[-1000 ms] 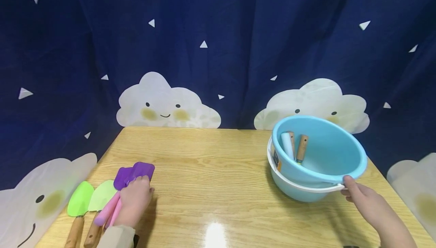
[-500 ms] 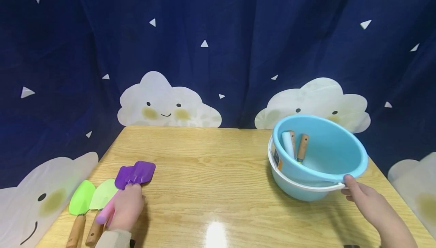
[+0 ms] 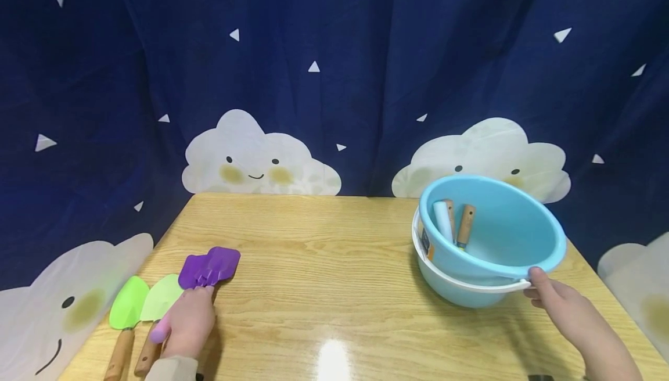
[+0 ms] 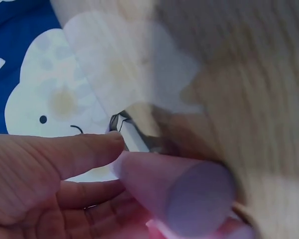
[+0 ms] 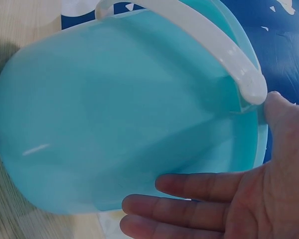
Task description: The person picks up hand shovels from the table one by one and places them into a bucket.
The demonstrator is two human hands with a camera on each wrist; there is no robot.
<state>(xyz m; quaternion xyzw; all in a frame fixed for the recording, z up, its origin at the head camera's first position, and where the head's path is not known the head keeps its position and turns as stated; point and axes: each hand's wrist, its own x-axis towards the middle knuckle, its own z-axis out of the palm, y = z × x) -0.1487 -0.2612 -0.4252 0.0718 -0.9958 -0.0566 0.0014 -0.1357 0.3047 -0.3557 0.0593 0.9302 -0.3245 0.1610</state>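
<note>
At lower left of the frame, a bright-green trowel (image 3: 129,304) lies beside a pale-green trowel (image 3: 162,297) on the wooden table (image 3: 324,253). Next, the left hand (image 3: 190,318) pinches the pink handle (image 4: 152,181) below purple blades (image 3: 222,265). At right, a light-blue bucket (image 3: 514,230) contains a light-blue handle (image 3: 443,221) and wooden handles (image 3: 466,225); the right hand (image 3: 561,305) pinches the bucket's rim, thumb uppermost.

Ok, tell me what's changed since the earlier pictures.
The left hand has slid back along the pink handles toward their ends, uncovering more of the purple blades; nothing is visibly let go. The right hand stays on the tilted blue bucket; bucket and blades look unmoved.
</note>
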